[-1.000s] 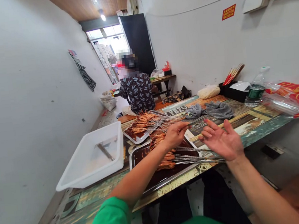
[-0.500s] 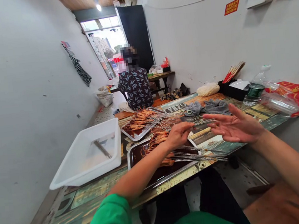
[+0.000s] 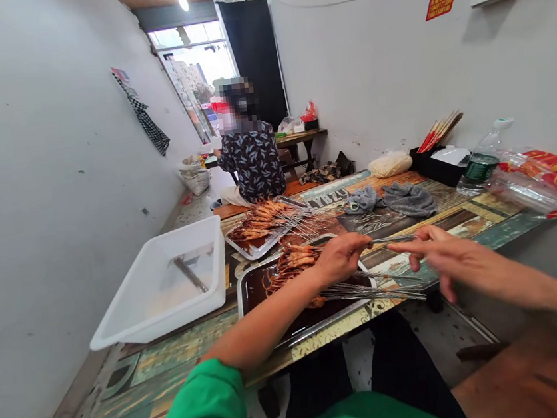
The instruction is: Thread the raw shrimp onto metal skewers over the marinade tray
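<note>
Bottle (image 3: 479, 165) beside black box (image 3: 437, 169); red sign (image 3: 441, 3) on right wall (image 3: 368, 71); checkered cloth (image 3: 149, 125) on left wall (image 3: 42, 169)

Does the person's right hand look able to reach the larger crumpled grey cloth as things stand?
Probably yes: the right hand looks close to the larger crumpled grey cloth, which lies uncovered, with nothing visible blocking the way.

I am observing: orange-brown skewered pieces (image 3: 262, 220) | dark-brown liquid (image 3: 254, 299) | white bin (image 3: 191, 321) | grey cloths (image 3: 408, 199) | green sleeve (image 3: 201, 412) | dark shirt (image 3: 257, 161), pale-blue leaf pattern | red-and-yellow sticker (image 3: 441, 3) | black panel (image 3: 253, 54)
</note>
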{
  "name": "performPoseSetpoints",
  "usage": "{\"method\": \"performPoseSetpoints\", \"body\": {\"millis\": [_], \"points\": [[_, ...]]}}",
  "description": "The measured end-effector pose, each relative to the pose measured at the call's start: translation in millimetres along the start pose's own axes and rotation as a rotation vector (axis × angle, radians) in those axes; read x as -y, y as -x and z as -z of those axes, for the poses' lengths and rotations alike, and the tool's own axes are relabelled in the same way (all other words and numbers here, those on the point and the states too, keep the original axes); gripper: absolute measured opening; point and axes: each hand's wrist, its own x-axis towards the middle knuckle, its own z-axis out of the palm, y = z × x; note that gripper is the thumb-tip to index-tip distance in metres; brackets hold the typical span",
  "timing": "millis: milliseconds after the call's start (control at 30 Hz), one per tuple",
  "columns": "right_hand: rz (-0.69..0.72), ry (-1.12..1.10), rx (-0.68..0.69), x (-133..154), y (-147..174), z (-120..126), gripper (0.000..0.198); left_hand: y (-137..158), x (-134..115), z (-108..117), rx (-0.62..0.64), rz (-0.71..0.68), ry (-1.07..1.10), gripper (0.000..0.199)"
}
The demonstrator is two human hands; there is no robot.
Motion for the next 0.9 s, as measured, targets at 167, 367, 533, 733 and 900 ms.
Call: {"method": "performPoseSetpoints", "body": {"millis": [167, 367, 533, 733, 900], "points": [[0.246, 0.451, -0.181, -18.4, 6.4, -49.4, 0.044, -2.4, 10.2, -1.4, -0.012, 0.055, -0.009, 0.026], [0.232, 0.083, -0.398, -60.2, -1.7, -70.7, 0.040, -3.0, 10.0, 2.0, -0.096, 0.151, 0.059, 0.025], [0.059, -0.307, -0.184, -73.4, -18.0, -51.6, 0.032, -3.1, 7.0, 6.6, -0.058, 0.179, 0.234, 0.029], [-0.160, -1.243, 0.237, -81.4, -24.2, -45.9, 0.024, -5.2, 6.3, 24.3, 0.112, 0.192, 0.478, 0.032], [-0.275, -1.408, 0.357, -86.1, -34.4, -58.2, 0.013, -6.3, -10.4, 36.7, 0.336, 0.189, 0.499, 0.034]]}}
